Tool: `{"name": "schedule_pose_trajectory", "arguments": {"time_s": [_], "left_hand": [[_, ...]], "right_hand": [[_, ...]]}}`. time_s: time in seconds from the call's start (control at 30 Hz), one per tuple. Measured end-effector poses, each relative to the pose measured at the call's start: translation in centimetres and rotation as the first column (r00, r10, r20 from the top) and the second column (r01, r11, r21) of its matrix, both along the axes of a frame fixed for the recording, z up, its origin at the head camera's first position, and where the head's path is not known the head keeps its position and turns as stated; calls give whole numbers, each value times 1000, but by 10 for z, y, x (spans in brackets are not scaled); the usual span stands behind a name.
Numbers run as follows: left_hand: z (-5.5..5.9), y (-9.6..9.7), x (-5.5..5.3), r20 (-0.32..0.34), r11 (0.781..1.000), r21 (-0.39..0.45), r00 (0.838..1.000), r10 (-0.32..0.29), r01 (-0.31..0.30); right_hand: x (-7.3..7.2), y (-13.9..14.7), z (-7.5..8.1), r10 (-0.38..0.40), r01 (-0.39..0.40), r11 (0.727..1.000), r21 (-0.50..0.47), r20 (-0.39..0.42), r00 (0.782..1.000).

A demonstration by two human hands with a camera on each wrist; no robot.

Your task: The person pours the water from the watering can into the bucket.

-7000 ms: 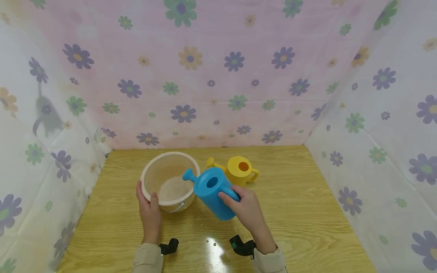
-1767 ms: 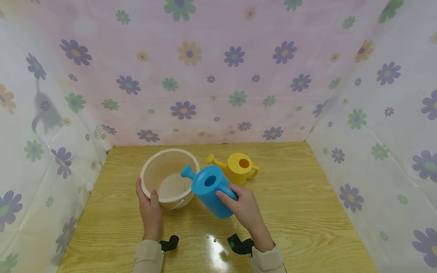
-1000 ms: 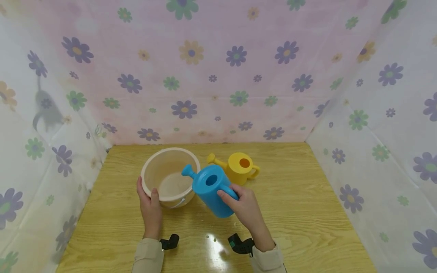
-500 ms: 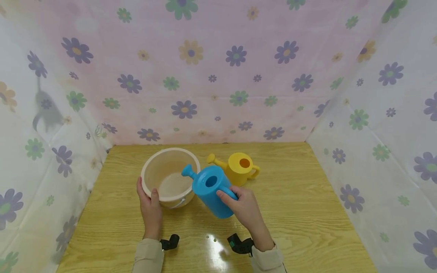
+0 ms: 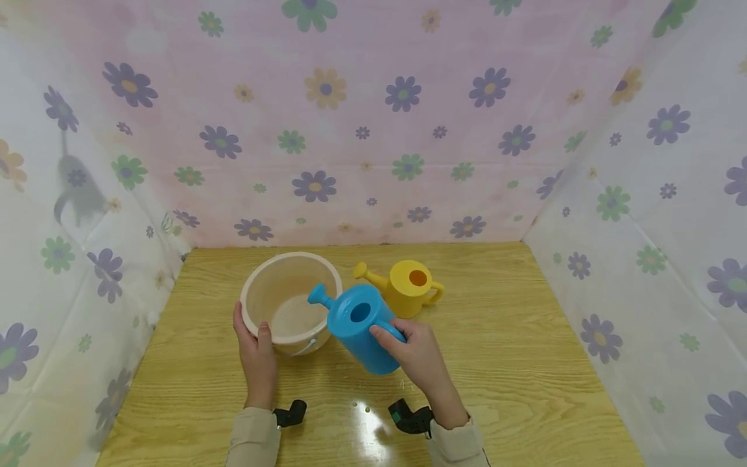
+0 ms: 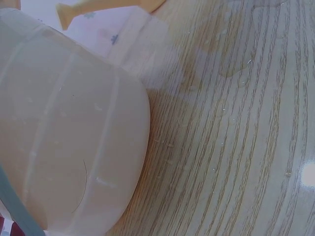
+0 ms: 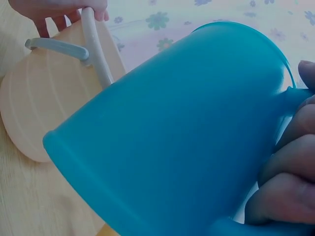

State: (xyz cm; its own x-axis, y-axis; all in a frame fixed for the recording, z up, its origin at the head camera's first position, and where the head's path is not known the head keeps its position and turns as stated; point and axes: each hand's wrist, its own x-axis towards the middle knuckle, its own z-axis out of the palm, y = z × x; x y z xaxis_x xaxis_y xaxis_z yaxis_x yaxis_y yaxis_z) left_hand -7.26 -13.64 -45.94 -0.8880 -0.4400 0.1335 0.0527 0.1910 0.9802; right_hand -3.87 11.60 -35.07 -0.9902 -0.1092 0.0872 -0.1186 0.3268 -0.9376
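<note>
In the head view my left hand (image 5: 257,363) grips the near left rim of a cream plastic bucket (image 5: 257,279), thumb over the edge and fingers against the outside. My right hand (image 5: 417,360) holds a blue watering can (image 5: 367,337) by its handle. The can leans left, and its spout head hangs over the bucket's right side. In the right wrist view, curled fingers (image 7: 290,191) wrap the handle of the blue watering can (image 7: 177,128). A yellow watering can (image 5: 408,288) stands just behind the blue one, partly covered by it.
Small water drops and a few tiny specks (image 5: 367,409) lie on the wooden table (image 5: 496,363) between the forearms. The bucket's pale handle (image 7: 56,47) hangs at its side. Flowered cloth walls (image 5: 373,117) enclose the table at the back and both sides.
Both hands keep their grips, and the bucket and the yellow can stay in place. The blue can shifts only very slightly while tilted over the bucket.
</note>
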Motion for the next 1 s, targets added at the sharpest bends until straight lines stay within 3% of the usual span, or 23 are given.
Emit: {"name": "schedule_pose_trajectory", "arguments": {"time_s": [0.4,0.77,0.9,1.0], "left_hand": [[0,0,-2,-1,1000,3,1000,-3,3],[1,0,-2,-11,1000,-6,1000,5,-5],[-9,-5,-5,-6,1000,-4,1000,6,-6],[-22,-9,-8,-2,1000,-2,1000,6,-6]], "right_hand": [[-2,0,0,28,-26,998,-60,32,999],[-3,-3,4,90,-91,994,-64,-10,996],[-3,-7,7,125,-127,990,-60,-43,991],[-6,-7,-4,145,-148,986,-79,-40,989]]}}
